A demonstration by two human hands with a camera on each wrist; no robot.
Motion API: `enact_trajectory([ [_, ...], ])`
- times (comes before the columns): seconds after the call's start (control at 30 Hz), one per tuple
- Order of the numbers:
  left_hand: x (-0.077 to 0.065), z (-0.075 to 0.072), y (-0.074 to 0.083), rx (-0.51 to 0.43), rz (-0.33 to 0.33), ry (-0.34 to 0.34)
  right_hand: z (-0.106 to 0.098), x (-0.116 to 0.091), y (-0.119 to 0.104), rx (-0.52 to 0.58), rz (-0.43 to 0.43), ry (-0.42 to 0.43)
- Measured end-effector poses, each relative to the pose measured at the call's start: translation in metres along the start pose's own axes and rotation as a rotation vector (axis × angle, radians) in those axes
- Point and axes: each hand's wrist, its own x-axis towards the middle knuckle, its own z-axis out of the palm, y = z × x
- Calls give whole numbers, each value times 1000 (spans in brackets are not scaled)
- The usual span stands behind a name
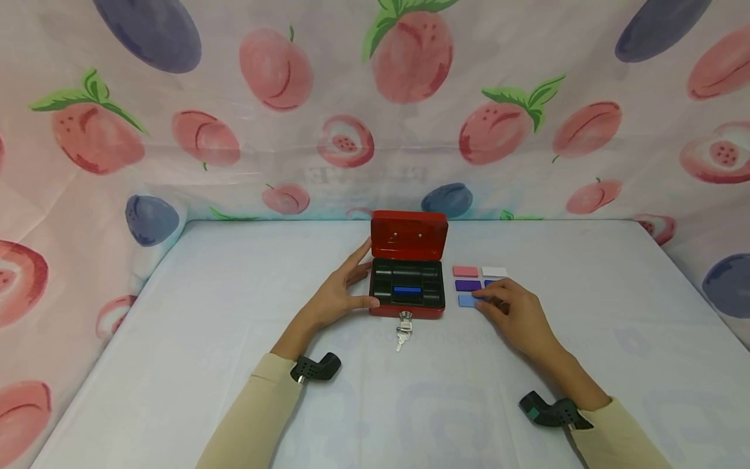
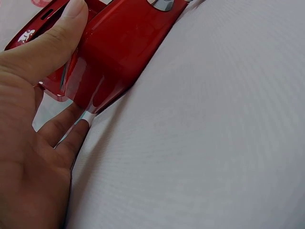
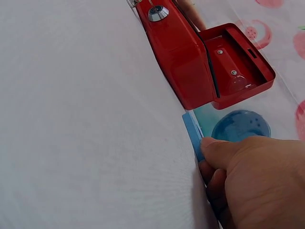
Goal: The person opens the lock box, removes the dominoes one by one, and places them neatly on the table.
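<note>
A red cash box [image 1: 407, 312] stands on the table with its lid [image 1: 409, 236] raised and a black compartment tray [image 1: 433, 277] inside. One blue rectangular piece [image 1: 407, 290] lies in the tray's front middle compartment. My left hand [image 1: 335, 293] holds the box's left side, thumb over the front corner, index finger up at the lid. To the right of the box, my right hand [image 1: 518, 316] pinches the right end of a flat light blue piece [image 3: 191, 133] between thumb and fingers, low at the tabletop. A small key [image 1: 403, 333] hangs from the front lock.
Beside the box lie flat rectangular pieces: pink [image 1: 465, 271], white [image 1: 494, 271], purple [image 1: 468, 285] and dark blue [image 1: 489, 283], the last partly behind my right fingers. A white cloth covers the table [image 1: 263, 260]. A fruit-print curtain [image 1: 351, 78] hangs at the back.
</note>
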Motion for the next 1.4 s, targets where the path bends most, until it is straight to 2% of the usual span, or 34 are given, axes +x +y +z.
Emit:
enact_trajectory([
  [0.53,-3,1,2,26,-4,2,0,0,-1,2,14,-7],
  [1.2,-5,-3,0,0,-2,2,-3,1,-7,1,-1,-20],
  [1.4,-1,-1,-2,8,12,-8,-11,4,-14,3,-47,49],
])
